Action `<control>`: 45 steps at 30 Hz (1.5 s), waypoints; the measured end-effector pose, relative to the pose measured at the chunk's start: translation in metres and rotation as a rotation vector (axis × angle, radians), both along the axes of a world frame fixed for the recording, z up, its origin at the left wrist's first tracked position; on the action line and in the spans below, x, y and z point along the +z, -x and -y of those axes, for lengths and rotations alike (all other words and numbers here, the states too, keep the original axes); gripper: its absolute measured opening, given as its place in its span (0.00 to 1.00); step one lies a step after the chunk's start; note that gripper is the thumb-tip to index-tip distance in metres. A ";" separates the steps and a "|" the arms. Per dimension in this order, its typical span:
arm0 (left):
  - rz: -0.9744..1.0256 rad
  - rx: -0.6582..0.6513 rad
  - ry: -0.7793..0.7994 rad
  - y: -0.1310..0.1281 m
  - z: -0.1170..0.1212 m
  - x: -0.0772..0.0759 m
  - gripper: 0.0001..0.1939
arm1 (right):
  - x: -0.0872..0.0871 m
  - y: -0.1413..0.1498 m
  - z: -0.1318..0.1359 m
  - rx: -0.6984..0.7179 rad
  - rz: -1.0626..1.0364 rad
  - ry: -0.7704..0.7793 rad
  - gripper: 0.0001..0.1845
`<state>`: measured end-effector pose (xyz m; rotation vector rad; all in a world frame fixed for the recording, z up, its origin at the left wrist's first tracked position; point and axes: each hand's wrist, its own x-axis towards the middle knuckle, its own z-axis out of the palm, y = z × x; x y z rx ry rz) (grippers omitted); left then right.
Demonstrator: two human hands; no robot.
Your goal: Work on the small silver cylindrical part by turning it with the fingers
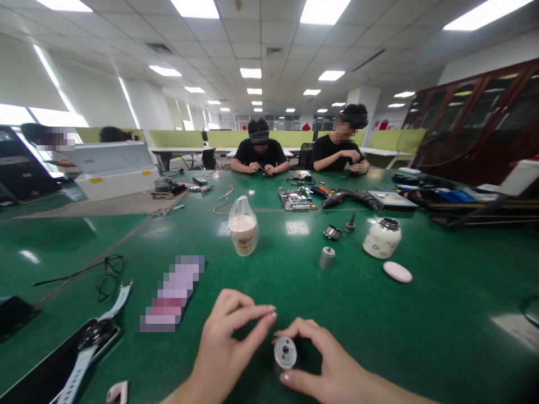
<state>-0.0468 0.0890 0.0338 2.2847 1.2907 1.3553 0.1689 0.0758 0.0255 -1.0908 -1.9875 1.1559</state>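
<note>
While left hand (231, 332) pinches nearly shut | right hand (322, 354) — half-open — grips cylinder (285, 353)

left hand (231, 336) up in a pinch, thumb and index fingers (252, 315) reaching right with tips close together, wrist (196, 384) below and forearm running out at the bottom edge. right hand (322, 356) just beside it, a bit lower in view, bent into a C opening left: index arched on the far side, thumb on the near side, grip closed around what it holds. right forearm (381, 387) angles in from bottom right, both hands bare, no contact between them
</note>
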 end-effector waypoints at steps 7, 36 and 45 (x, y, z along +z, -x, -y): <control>-0.251 0.289 0.155 0.033 -0.041 -0.028 0.06 | 0.004 -0.002 0.000 0.027 0.002 0.027 0.20; 0.001 -0.092 0.147 -0.009 0.025 -0.021 0.51 | 0.000 -0.009 -0.001 0.041 -0.185 -0.225 0.26; -0.034 -0.140 0.244 -0.013 0.022 -0.032 0.37 | 0.021 -0.008 -0.002 0.039 0.063 -0.379 0.13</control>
